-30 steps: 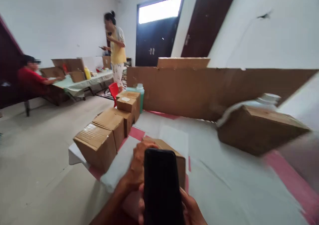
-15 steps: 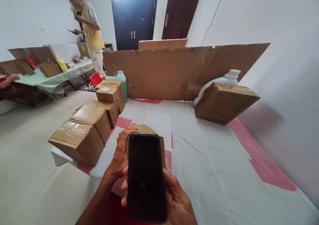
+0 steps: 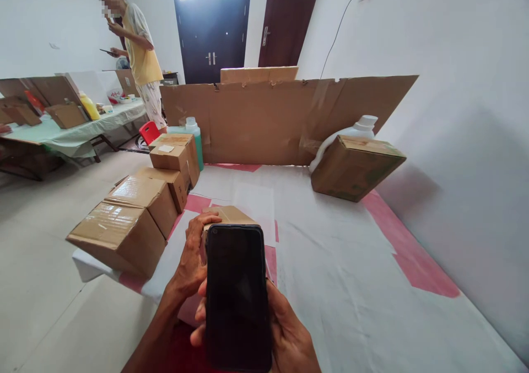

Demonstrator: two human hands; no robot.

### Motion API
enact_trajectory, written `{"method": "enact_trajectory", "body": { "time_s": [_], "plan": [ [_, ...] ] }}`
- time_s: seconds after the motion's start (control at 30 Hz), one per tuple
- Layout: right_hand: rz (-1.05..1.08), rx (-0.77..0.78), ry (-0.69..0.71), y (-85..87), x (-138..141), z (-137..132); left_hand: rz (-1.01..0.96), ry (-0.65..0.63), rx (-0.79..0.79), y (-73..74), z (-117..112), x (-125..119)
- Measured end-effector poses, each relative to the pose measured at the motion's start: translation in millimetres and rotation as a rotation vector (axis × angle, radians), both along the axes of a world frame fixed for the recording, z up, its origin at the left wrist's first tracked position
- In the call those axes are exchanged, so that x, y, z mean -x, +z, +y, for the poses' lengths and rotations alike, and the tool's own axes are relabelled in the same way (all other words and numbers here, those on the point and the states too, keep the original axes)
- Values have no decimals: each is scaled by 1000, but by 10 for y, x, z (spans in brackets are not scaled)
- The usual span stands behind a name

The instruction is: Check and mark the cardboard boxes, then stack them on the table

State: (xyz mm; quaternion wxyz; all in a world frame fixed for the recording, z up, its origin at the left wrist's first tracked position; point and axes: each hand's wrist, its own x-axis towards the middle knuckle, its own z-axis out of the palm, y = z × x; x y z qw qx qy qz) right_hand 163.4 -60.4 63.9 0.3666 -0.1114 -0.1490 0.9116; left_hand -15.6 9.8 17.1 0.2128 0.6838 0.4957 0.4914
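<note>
"Standing where you are, can you see what the right hand [image 3: 291, 334] has?"

"A black phone [image 3: 237, 301], held firmly. The hand sits behind and to the right of it, with the fingertips curling round its left edge and the thumb side against its right. Its dark face is turned toward the wearer, tall way up."

"And the left hand [image 3: 194, 249]?"

"Just left of the phone and a little further up the table, laid over the left edge of a small cardboard box [image 3: 231, 214]. The fingers bend across the top. Whether they grip it or only lie on it, I can't tell from here."

"So where's that box against the phone?"

"Right behind it, seen from the wearer's side. The phone covers most of it, so only the top and a bit of the left side show. I couldn't say whether the two touch."

"What's around them?"

"A white cloth [image 3: 330, 268] under the box, a row of cardboard boxes [image 3: 119, 230] along the left edge, and a carton [image 3: 351, 169] at the far right with a white jug [image 3: 366, 120] behind it. A long cardboard panel [image 3: 256, 125] stands across the back."
</note>
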Motion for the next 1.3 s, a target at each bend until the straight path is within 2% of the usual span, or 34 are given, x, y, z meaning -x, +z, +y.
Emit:
{"method": "enact_trajectory", "body": {
  "time_s": [0.1, 0.27, 0.43, 0.67, 0.9, 1.07, 1.3],
  "plan": [
    [6, -23, -26, 3, -12, 8, -52, -46, -10, 15, -2, 3],
    [10, -35, 23, -3, -36, 20, -52, -41, 16, 26, -4, 10],
    [50, 8, -77, 3, -33, 4, -34, -26, 6, 36, -12, -9],
    [35, 70, -110, -25, -54, -1, -34, 1, 39, 135, -69, -52],
    [-28, 68, -150, -36, -119, -13, -39, -32, 53, 164, -80, -62],
    [-46, 54, -187, 9, -186, -69, -36, -27, 54, 180, -82, -70],
    [-64, 64, -165, 111, -298, -141, -10, 11, 22, 188, -47, -74]
  ]
}}
